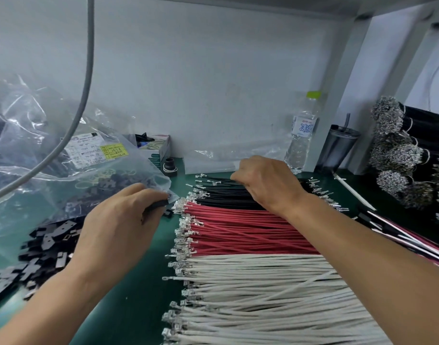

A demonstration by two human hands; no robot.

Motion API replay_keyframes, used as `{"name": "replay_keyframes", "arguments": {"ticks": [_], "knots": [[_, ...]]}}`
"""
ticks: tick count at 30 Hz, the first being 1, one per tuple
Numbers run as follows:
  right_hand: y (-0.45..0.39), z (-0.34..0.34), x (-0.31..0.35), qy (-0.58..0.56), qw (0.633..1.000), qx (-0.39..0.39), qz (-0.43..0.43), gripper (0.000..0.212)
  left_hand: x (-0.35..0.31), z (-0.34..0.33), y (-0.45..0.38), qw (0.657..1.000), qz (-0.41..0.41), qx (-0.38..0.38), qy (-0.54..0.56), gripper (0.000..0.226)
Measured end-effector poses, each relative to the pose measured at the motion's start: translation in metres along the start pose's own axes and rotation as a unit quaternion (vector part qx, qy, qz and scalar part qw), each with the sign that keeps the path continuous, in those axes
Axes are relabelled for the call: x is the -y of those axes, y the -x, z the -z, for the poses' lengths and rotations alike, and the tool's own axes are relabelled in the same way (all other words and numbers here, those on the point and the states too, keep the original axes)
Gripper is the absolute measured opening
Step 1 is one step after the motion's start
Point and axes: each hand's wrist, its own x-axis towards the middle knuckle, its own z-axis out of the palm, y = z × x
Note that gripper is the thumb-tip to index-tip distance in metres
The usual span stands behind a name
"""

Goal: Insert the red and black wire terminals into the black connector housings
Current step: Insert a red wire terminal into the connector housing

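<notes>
L hand [118, 220] holds a black connector housing [156, 204]; R hand [263, 180] picks at the black wires [228, 195].

Landmark = the red wires [243, 230], lying on the green mat [138, 295] w/ long axis left-right, terminals [186, 220] pointing left. L hand sits just left of their terminal ends, thumb & fingers pinching the housing, which lies roughly in line w/ the wires. Black wires lie just behind the red, same axis; R hand's fingers curl down onto them, but can't tell if a wire is actually pinched. White wires [263, 282] lie on the near side of the red. Loose housings [46, 245] well left. Judgement: whichever wire R lifts must travel left, terminal-first, to L's housing; R is nearer the wires.
</notes>
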Motion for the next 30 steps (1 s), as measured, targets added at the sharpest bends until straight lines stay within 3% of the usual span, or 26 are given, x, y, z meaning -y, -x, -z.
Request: {"name": "replay_keyframes", "arguments": {"ticks": [2, 5, 7, 10, 18, 30], "knots": [[0.003, 0.008, 0.0, -0.005, 0.999, -0.041, 0.017, 0.027, -0.002, -0.001, 0.0, 0.999, 0.015, -0.011, 0.033, 0.022], [0.014, 0.023, 0.001, -0.02, 0.983, -0.181, 0.007, 0.024, -0.009, -0.003, 0.0, 0.989, 0.069, -0.01, 0.132, 0.027], [0.029, 0.029, 0.008, -0.027, 0.966, -0.255, -0.001, 0.025, -0.015, -0.003, 0.002, 0.97, 0.096, 0.006, 0.224, 0.034], [0.062, 0.029, 0.029, -0.06, 0.953, -0.297, -0.017, 0.02, -0.023, -0.004, 0.006, 0.932, 0.116, 0.041, 0.341, 0.041], [0.087, 0.03, 0.055, -0.204, 0.947, -0.248, -0.021, 0.015, -0.042, -0.007, 0.012, 0.855, 0.176, 0.096, 0.479, 0.026], [0.087, 0.033, 0.048, -0.243, 0.952, -0.185, -0.01, 0.017, -0.048, -0.003, 0.012, 0.836, 0.199, 0.104, 0.501, 0.025]]}}
